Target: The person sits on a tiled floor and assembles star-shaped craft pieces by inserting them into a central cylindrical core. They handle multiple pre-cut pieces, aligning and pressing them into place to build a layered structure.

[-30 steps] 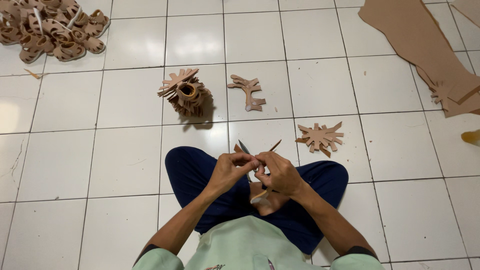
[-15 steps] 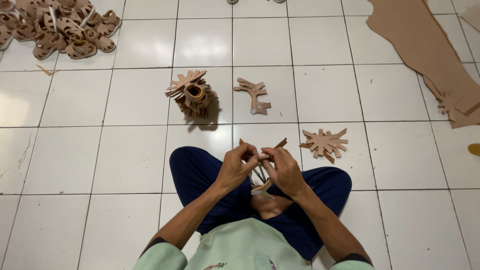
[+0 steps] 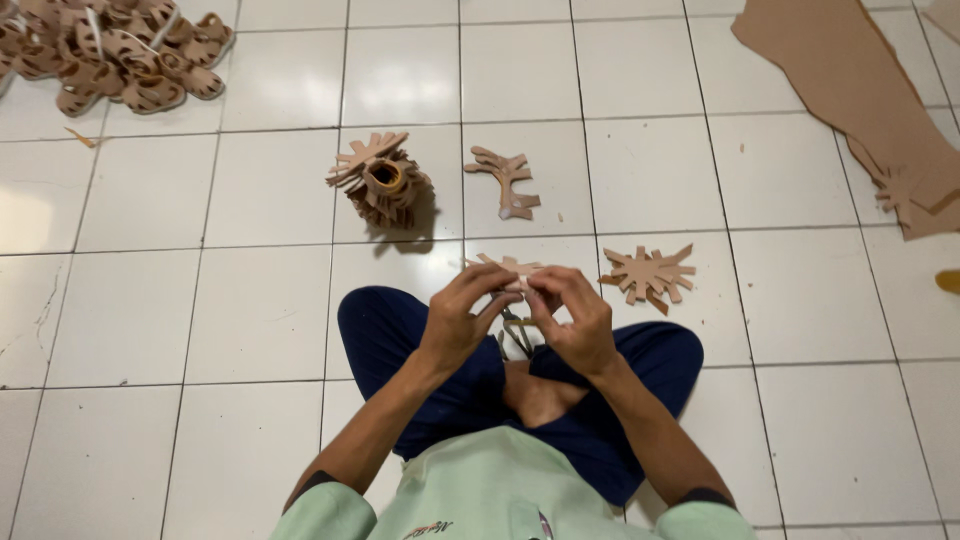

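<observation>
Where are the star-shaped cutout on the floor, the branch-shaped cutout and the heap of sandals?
Star-shaped cutout point(image 3: 648, 273), head view, its centre.
Branch-shaped cutout point(image 3: 507, 180), head view, its stem.
Heap of sandals point(image 3: 110, 50), head view, middle of the pile.

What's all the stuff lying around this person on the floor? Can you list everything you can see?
Branched cutout in the hands: one, tan, held up between both hands above the lap.
Branched cutout on the floor: one, tan, lying flat ahead of the knees.
Star-shaped cutouts: a small stack, tan, by the right knee.
Rolled bundle: one, brown, standing left of the floor cutout.
Pile of pieces: many, brown, top left corner.
Sheet material: brown, top right.
Floor tiles: white.
Left hand: grip on the held cutout.
Right hand: grip on the same cutout.
</observation>
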Available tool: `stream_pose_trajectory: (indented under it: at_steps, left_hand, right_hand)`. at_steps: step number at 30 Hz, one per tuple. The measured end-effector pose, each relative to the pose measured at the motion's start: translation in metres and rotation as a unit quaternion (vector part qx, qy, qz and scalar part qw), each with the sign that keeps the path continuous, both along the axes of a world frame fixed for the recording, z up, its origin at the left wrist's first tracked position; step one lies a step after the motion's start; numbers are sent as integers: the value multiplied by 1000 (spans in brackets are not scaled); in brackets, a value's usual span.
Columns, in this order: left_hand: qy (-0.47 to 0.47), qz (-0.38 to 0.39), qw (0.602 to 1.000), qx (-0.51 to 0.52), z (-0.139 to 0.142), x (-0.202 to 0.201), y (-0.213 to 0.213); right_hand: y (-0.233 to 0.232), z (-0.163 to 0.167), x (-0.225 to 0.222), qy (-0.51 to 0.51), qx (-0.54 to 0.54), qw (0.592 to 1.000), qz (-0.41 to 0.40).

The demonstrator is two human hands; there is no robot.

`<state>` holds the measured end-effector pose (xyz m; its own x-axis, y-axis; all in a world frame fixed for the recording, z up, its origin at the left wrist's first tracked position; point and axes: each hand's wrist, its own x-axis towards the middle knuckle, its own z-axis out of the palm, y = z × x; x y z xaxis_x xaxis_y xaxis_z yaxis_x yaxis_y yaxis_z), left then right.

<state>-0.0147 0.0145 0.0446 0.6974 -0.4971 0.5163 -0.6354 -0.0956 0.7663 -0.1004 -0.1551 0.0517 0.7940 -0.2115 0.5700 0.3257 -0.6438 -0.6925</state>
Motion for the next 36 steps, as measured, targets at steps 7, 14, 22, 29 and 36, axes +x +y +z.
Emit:
stream_pose_trajectory:
  at_steps: [7,14,22,29,36]
  left_hand:
    - [-54,-6,998,32,18,-1,7]
    - [-31,-33,997,66,16,-2,10]
    - [18,-15,997,-71,24,-6,2]
    - [69,-4,997,-29,24,0,12]
    - [67,19,997,-18,11,-9,6]
  right_hand:
    - [-9,11,8,39,5,997,60]
    - [-12,0,3,18,-55,992,116]
    - [-1,-9,6,-17,16,999,23]
    - [2,8,8,-28,-55,997,44]
    - [5,17,13,-43,-183,980,63]
